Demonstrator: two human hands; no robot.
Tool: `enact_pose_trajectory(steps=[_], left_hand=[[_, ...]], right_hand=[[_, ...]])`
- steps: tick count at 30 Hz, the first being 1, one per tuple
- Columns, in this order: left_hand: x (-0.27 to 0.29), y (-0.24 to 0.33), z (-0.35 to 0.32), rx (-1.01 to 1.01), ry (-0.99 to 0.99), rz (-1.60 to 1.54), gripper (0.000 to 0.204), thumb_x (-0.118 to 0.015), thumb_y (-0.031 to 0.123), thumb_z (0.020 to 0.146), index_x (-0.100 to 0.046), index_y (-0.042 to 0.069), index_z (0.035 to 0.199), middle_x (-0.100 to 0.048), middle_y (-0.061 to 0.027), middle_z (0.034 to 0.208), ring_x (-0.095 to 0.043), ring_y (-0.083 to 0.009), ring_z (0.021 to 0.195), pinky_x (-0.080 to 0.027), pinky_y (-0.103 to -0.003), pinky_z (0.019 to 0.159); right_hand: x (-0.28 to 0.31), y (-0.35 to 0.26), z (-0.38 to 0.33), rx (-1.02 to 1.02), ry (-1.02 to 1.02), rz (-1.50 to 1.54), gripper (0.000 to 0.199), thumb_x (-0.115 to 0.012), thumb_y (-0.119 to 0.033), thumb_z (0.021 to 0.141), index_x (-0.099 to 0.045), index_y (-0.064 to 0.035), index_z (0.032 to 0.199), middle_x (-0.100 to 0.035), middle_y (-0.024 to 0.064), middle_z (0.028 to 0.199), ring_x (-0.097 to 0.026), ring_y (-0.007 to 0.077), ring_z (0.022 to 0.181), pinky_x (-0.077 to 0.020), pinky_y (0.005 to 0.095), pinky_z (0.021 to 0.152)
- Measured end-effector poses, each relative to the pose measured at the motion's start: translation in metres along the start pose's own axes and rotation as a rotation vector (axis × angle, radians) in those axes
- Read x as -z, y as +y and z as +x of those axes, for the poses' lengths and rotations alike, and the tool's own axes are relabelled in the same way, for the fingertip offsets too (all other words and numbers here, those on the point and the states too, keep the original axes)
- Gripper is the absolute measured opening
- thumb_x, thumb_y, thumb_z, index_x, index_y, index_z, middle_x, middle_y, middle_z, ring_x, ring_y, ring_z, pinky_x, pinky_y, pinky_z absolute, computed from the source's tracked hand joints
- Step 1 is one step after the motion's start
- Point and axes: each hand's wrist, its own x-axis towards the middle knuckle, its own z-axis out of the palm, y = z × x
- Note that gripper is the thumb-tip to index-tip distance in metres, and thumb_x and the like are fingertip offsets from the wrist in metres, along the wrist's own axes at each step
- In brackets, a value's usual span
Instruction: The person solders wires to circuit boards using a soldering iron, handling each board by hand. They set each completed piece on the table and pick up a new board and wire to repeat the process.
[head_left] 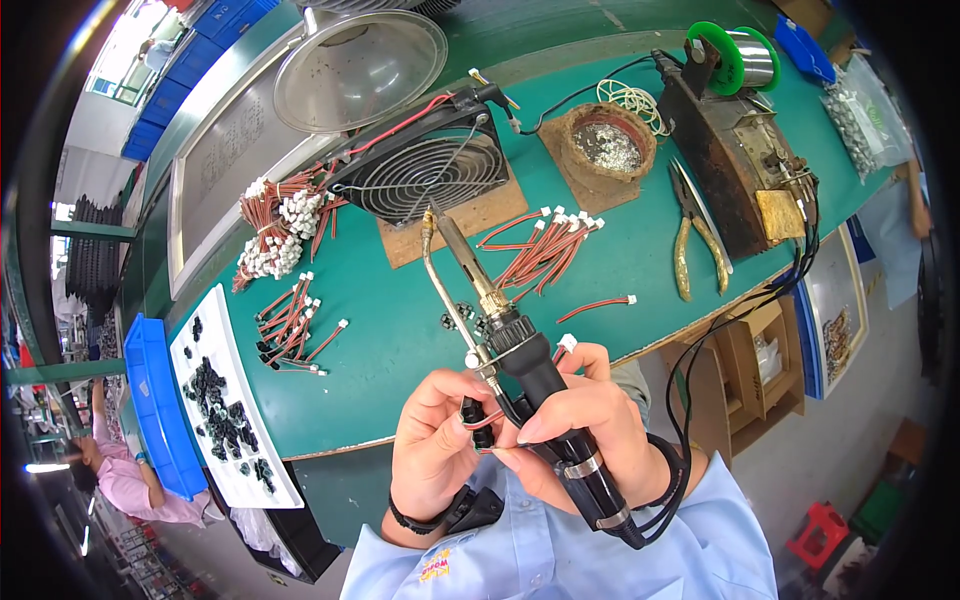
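Observation:
My left hand point(428, 448) pinches a small black part point(476, 424) between thumb and fingers in front of my chest. In my right hand point(605, 425) is a soldering iron point(535, 362) with a thin metal feed tube, its tip pointing away over the bench. A short red-and-black wire runs from the black part toward my right fingers, and a white plug point(568, 343) sticks out above them. Loose wires with white plugs point(545, 250) lie beyond the iron. To the left lies a small pile of wires with black ends point(290, 325).
A black fan point(430, 172) stands at the back beside a bundle of wires point(285, 225). A white tray point(278, 480) holds black parts, next to a blue bin point(150, 400). Right are a round pot point(578, 140), pliers point(684, 240), a metal box point(715, 150) and a solder spool point(755, 62).

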Motion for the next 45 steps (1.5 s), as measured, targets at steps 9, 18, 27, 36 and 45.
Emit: enact_pose_trajectory(steps=[9,18,27,36,45], left_hand=[[0.0025,-0.0005,-0.0014,-0.015,-0.013,0.018,0.029,-0.061,0.022,0.086,-0.051,0.000,0.103,-0.055,-0.0092,0.092,-0.054,-0.0146,0.078,-0.044,-0.027,0.066],[0.0003,0.0004,0.0003,-0.028,-0.022,0.011,0.028,-0.061,0.020,0.086,-0.051,0.000,0.103,-0.056,-0.0099,0.092,-0.055,-0.0148,0.079,-0.044,-0.027,0.068],[0.0044,-0.0010,-0.0001,-0.056,-0.062,-0.003,0.026,-0.059,0.017,0.087,-0.050,0.000,0.104,-0.057,-0.0107,0.093,-0.056,-0.0167,0.079,-0.045,-0.028,0.069],[-0.0007,0.0002,-0.0024,-0.056,-0.014,-0.046,0.024,-0.058,0.014,0.087,-0.049,0.000,0.105,-0.058,-0.0121,0.094,-0.058,-0.0192,0.084,-0.047,-0.031,0.073],[0.0002,0.0020,-0.0026,-0.058,-0.016,-0.032,0.025,-0.058,0.014,0.087,-0.048,0.000,0.105,-0.058,-0.0121,0.091,-0.059,-0.0185,0.082,-0.048,-0.030,0.071]], right_hand=[[0.0038,-0.0014,0.0018,0.013,-0.029,-0.010,0.046,-0.071,0.006,0.065,-0.045,-0.0133,0.097,-0.065,0.0025,0.082,-0.063,0.0155,0.072,-0.0311,0.0352,0.081],[0.0034,-0.0004,0.0007,0.005,-0.016,0.007,0.046,-0.072,0.005,0.065,-0.045,-0.0138,0.097,-0.065,0.0012,0.081,-0.063,0.0147,0.072,-0.0309,0.0342,0.080],[0.0044,0.0003,0.0013,-0.006,-0.039,-0.011,0.045,-0.072,0.005,0.064,-0.046,-0.0149,0.096,-0.066,0.0016,0.082,-0.063,0.0143,0.070,-0.0313,0.0327,0.078],[0.0067,-0.0005,0.0028,-0.001,-0.062,-0.029,0.044,-0.072,0.004,0.064,-0.047,-0.0151,0.095,-0.066,0.0019,0.083,-0.063,0.0145,0.068,-0.0312,0.0329,0.076],[0.0018,0.0029,0.0032,0.104,0.032,-0.034,0.044,-0.069,0.000,0.062,-0.051,-0.0122,0.100,-0.060,-0.0036,0.079,-0.054,0.0139,0.059,-0.0304,0.0315,0.069]])
